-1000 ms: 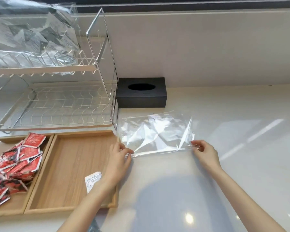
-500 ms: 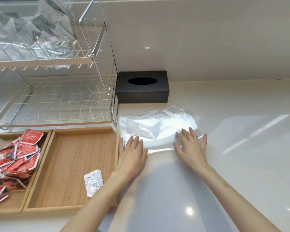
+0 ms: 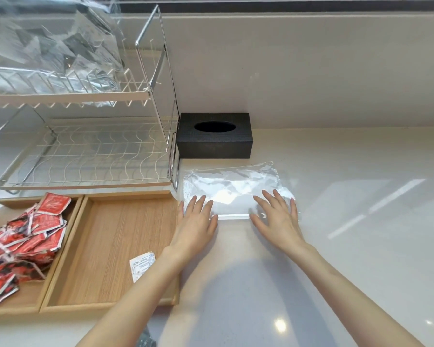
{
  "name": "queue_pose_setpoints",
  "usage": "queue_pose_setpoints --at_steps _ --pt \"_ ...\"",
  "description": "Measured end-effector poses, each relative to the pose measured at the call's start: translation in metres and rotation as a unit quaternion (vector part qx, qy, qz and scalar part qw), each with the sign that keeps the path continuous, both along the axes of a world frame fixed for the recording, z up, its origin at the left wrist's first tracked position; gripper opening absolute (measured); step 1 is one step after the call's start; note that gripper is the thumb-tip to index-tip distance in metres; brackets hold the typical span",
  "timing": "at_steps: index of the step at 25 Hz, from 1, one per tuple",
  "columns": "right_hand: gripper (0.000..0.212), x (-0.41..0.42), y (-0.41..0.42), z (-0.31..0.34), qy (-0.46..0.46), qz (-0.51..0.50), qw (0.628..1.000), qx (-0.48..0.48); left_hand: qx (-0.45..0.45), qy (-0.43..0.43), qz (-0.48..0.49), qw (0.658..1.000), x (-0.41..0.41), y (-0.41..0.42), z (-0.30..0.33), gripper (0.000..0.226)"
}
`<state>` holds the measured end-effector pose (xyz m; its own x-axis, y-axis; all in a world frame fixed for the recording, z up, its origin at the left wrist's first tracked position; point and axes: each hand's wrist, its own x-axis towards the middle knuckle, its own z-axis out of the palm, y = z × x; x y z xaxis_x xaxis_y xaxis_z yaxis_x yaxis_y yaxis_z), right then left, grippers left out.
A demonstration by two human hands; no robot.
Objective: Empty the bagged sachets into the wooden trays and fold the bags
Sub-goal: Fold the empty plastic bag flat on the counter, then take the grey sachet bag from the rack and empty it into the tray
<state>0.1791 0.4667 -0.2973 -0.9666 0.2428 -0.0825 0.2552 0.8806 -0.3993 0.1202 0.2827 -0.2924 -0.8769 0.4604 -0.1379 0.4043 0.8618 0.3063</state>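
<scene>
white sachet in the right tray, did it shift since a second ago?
No. The white sachet lies at the same near-right spot of the wooden tray floor.

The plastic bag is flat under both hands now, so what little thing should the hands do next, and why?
Probably pinch the clear bag's near edge and fold it over: the left hand and right hand press it flat and empty on the counter.

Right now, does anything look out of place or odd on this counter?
One thing: a single white sachet lies alone and askew in the right wooden tray, while the red sachets are heaped in the left tray. Both hands, left hand and right hand, press the empty clear bag flat.
</scene>
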Motion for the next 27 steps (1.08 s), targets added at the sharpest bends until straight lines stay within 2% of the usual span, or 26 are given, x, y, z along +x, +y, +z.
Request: queue_pose_setpoints --at_steps 12,16,27 --pt "0.053 0.02 -0.075 0.07 0.075 0.076 0.994 0.031 0.04 0.095 0.037 0.994 0.029 -0.071 0.06 0.052" --pt "0.053 0.015 -0.111 0.089 0.087 0.101 0.991 0.029 0.051 0.101 0.057 0.992 0.032 -0.108 0.078 0.052" --pt "0.057 -0.03 -0.207 0.129 0.151 0.119 0.981 0.012 0.095 0.15 0.058 0.982 -0.014 -0.209 0.123 0.053"
